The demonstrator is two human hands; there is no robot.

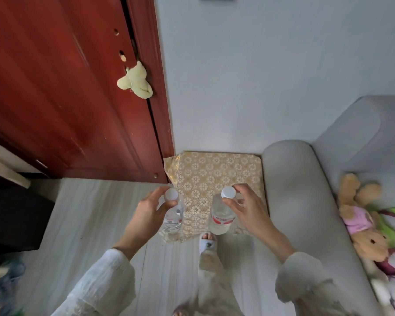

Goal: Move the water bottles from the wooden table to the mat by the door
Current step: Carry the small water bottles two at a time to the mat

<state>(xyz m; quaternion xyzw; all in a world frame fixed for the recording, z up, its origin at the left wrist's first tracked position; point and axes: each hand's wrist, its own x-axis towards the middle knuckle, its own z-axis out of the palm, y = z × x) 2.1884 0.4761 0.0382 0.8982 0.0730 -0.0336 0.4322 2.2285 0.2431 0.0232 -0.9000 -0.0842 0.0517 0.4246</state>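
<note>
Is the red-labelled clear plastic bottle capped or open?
Capped: the red-labelled clear plastic bottle carries a round white screw cap, which the right hand grips with its fingers.

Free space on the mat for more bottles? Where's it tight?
The far part of the mat, bordered by the wall, door and sofa arm, is bare. The near edge is crowded: left hand grips one bottle, right hand grips the other bottle, with a slippered foot right below.
</note>
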